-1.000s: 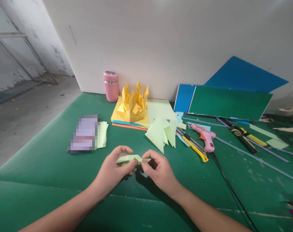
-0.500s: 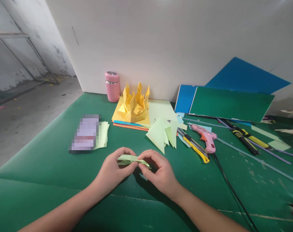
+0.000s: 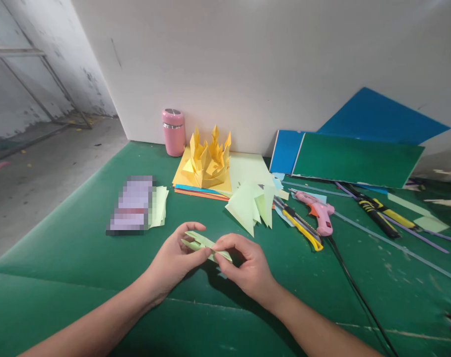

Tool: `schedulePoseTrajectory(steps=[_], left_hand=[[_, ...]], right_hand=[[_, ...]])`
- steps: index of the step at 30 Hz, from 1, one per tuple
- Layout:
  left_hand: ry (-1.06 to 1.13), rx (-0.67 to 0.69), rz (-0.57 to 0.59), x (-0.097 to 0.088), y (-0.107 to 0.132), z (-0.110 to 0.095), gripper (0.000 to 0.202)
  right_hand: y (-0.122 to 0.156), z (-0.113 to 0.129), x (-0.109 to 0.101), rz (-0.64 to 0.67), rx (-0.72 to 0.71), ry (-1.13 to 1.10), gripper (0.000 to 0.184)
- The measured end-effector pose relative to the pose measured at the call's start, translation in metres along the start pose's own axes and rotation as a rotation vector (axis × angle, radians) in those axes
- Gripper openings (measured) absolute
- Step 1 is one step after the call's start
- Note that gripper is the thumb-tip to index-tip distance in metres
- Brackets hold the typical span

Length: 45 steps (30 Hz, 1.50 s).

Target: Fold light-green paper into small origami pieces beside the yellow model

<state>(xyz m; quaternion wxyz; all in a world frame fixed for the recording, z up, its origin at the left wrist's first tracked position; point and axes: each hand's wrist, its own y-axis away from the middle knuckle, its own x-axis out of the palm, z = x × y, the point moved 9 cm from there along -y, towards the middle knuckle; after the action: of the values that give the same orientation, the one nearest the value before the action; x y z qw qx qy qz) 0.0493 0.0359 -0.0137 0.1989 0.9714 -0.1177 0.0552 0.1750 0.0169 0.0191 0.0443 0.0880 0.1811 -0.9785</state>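
Note:
A narrow folded piece of pale green paper [image 3: 200, 241] is held between my two hands, above the green tabletop. My left hand [image 3: 173, 258] has its thumb on the near side of the paper, while the index finger is lifted off and curved over its far end. The other fingers of that hand are partly hidden behind the paper. My right hand [image 3: 249, 260] pinches the right end between thumb and fingertips. Beyond the hands lie several pale green folded paper pieces [image 3: 242, 206]. A yellow folded-paper crown [image 3: 210, 166] stands on a stack of coloured sheets.
A blurred-out flat purple object [image 3: 134, 203] lies at left beside green paper slips [image 3: 159, 206]. To the right are a yellow utility knife [image 3: 301, 230], a pink glue gun [image 3: 318, 210] with its cord, and black-yellow pliers [image 3: 377, 215]. A pink flask [image 3: 173, 134] stands behind.
The folded paper has tilted, its left end rising and its right end dropping slightly. My left index finger has lifted away from it. My right hand keeps its pinch.

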Motion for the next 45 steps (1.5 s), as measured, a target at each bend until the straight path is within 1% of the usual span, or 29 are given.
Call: schedulePoseTrajectory(steps=[5, 7, 12, 14, 16, 18, 23, 26, 29, 33, 40, 45], left_hand=[[0.109, -0.077, 0.041, 0.004, 0.0, 0.008, 0.055], [0.132, -0.083, 0.039, 0.004, 0.0, 0.008, 0.056], [0.123, 0.034, 0.046, 0.005, -0.002, -0.005, 0.061], [0.109, 0.065, 0.063, 0.007, -0.002, -0.007, 0.063], [0.098, 0.088, 0.074, 0.008, -0.002, -0.007, 0.061], [0.088, 0.105, 0.073, 0.008, -0.003, -0.005, 0.058], [0.03, 0.123, 0.056, 0.006, -0.005, -0.003, 0.05], [0.006, 0.123, 0.038, 0.005, -0.004, -0.003, 0.046], [-0.001, 0.154, 0.021, 0.005, -0.003, -0.007, 0.044], [0.016, 0.196, 0.04, 0.008, -0.001, -0.011, 0.041], [-0.02, 0.232, 0.082, 0.01, -0.001, -0.008, 0.042], [-0.031, 0.211, 0.09, 0.011, -0.002, -0.005, 0.045]], right_hand=[[0.0, 0.004, 0.0, -0.002, -0.04, -0.026, 0.007], [-0.001, 0.003, 0.001, 0.016, -0.027, -0.048, 0.009], [-0.001, -0.006, 0.004, 0.088, 0.114, -0.216, 0.009], [-0.001, -0.013, 0.005, 0.085, 0.194, -0.26, 0.017], [-0.002, -0.02, 0.005, 0.066, 0.269, -0.276, 0.021], [-0.002, -0.025, 0.006, 0.048, 0.312, -0.319, 0.025], [-0.003, -0.03, 0.006, 0.016, 0.361, -0.435, 0.034], [-0.003, -0.033, 0.006, 0.015, 0.398, -0.455, 0.035], [-0.002, -0.036, 0.008, 0.031, 0.437, -0.481, 0.034], [-0.003, -0.039, 0.008, 0.019, 0.472, -0.502, 0.034], [-0.002, -0.04, 0.008, 0.018, 0.496, -0.506, 0.033], [-0.001, -0.042, 0.009, 0.038, 0.496, -0.505, 0.033]])
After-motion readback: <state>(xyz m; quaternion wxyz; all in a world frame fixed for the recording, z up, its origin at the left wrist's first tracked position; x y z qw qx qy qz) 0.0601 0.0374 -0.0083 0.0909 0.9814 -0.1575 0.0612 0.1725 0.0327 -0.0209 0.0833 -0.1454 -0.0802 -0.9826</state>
